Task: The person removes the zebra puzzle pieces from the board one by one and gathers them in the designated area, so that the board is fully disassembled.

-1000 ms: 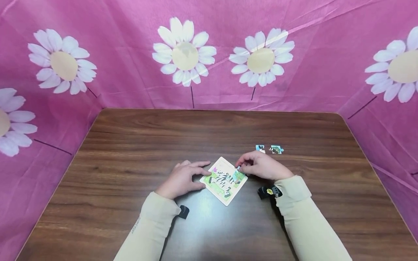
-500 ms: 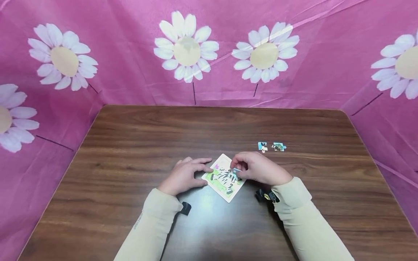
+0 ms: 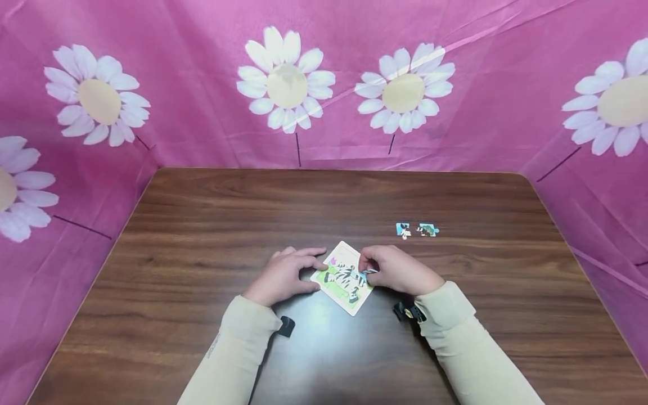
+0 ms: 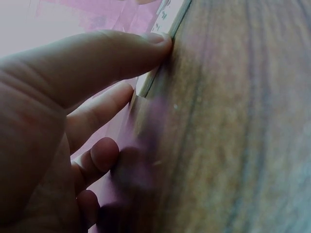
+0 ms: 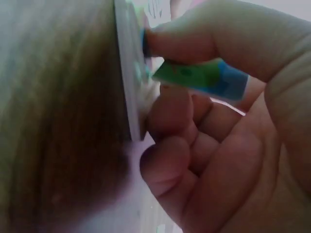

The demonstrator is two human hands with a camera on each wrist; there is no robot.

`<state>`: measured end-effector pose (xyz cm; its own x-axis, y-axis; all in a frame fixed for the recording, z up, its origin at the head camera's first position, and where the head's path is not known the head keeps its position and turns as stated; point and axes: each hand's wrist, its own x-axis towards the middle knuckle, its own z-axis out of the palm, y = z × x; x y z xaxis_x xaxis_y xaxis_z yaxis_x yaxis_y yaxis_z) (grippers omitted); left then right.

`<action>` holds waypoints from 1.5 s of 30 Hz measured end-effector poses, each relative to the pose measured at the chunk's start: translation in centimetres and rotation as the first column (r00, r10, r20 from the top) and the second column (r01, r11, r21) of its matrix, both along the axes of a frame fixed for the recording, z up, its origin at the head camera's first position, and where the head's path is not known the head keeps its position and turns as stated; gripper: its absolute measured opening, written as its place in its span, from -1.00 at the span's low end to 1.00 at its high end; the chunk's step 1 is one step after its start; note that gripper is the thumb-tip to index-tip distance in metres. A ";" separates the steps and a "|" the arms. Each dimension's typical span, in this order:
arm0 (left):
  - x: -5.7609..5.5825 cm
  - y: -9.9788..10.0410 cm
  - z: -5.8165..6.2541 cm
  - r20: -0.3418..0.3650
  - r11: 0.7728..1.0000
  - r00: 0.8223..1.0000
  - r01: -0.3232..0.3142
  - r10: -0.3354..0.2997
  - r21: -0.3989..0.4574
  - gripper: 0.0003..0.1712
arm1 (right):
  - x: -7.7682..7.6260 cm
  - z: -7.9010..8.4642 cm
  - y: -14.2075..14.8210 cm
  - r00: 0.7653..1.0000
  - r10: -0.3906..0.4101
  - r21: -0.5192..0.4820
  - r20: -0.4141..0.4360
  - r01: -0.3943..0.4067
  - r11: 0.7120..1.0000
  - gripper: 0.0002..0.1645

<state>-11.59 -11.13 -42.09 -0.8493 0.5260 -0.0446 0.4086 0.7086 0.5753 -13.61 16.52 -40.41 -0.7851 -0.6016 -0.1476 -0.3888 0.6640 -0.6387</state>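
Flat on the wooden table point(image 3: 228, 211), turned cornerwise between the two hands: a zebra puzzle board point(image 3: 334, 296) with a cream border. On its left side, the left hand point(image 3: 286, 275), holding nothing, with fingers loosely extended; with index fingertip on the board by the left corner and thumb against the lower-left edge, as also seen from the left wrist. Over the board's right corner, hiding it from the head camera, the right hand point(image 3: 400, 270), pinching a puzzle piece point(image 5: 204, 80) between thumb and fingers, with the other fingers curled in toward the palm. In the right wrist view, green at one end of that piece and blue at the other, tilted up from the board's face with the green end toward it; whether touching the board or just above it, impossible to tell. Just beyond the right hand, side by side but apart on the table, a blue piece with black and white point(image 3: 403, 229) and a blue-green piece with a dark patch point(image 3: 428, 230), both well apart from the left hand. On both arms, pale sleeves point(image 3: 450, 320). Behind the table, a pink cloth point(image 3: 202, 101) with white daisies.
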 end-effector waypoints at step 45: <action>0.6 1.1 -0.7 -0.051 0.995 0.994 -0.101 0.101 -0.005 -0.61 | -2.3 1.1 8.4 0.925 -0.354 -0.324 0.142 0.381 0.866 -0.62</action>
